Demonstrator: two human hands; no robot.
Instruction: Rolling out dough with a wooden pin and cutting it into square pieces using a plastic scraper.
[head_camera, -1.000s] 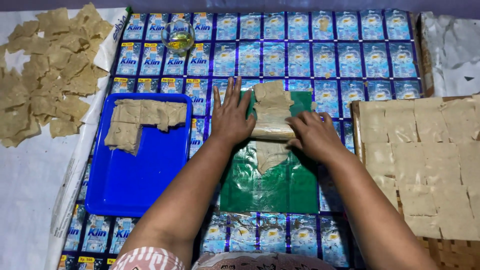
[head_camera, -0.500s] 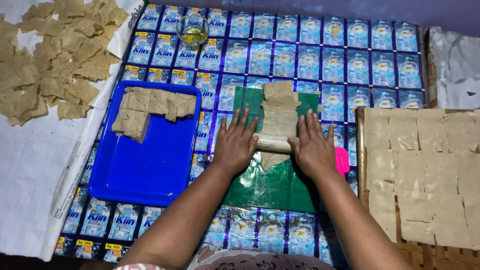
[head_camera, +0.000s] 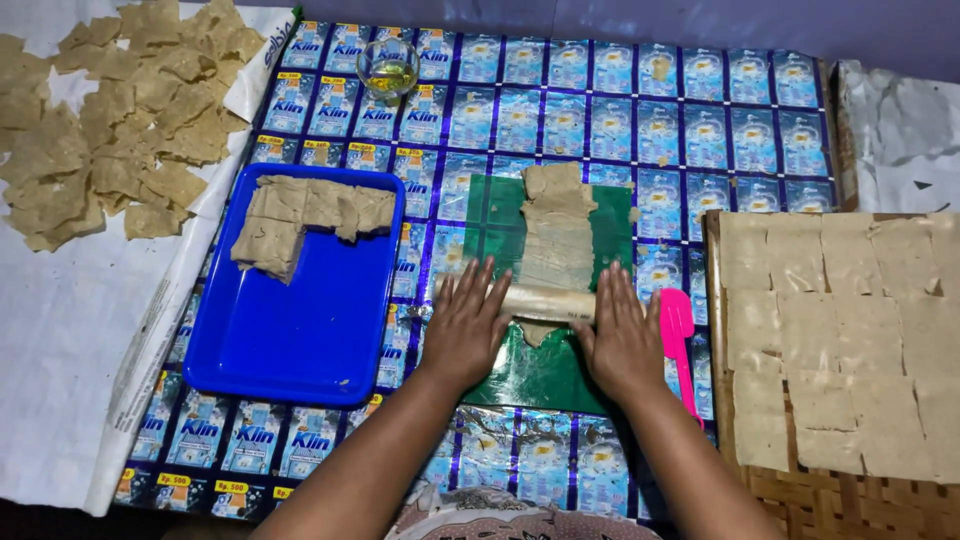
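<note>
Near the middle of the frame both hands lie flat on a pale rolling pin (head_camera: 545, 302); the left hand (head_camera: 466, 325) presses its left end with fingers spread and palm down, gripping nothing; the right hand (head_camera: 622, 335) presses the right end the same way, fingers splayed, not curled round it. The pin lies crosswise over a long strip of tan dough (head_camera: 556, 232); the strip runs up the frame on a green plastic sheet (head_camera: 540, 370). Just right of the right hand lies a pink scraper (head_camera: 679, 330). Left of centre sits a blue tray (head_camera: 290, 330) holding dough slabs (head_camera: 305, 215). At the right edge a woven tray (head_camera: 800, 500) bears flattened dough squares (head_camera: 840, 330); at the upper left, dried pieces (head_camera: 120, 120) lie piled on white sacking; a small glass bowl (head_camera: 387, 68) stands at the top.
</note>
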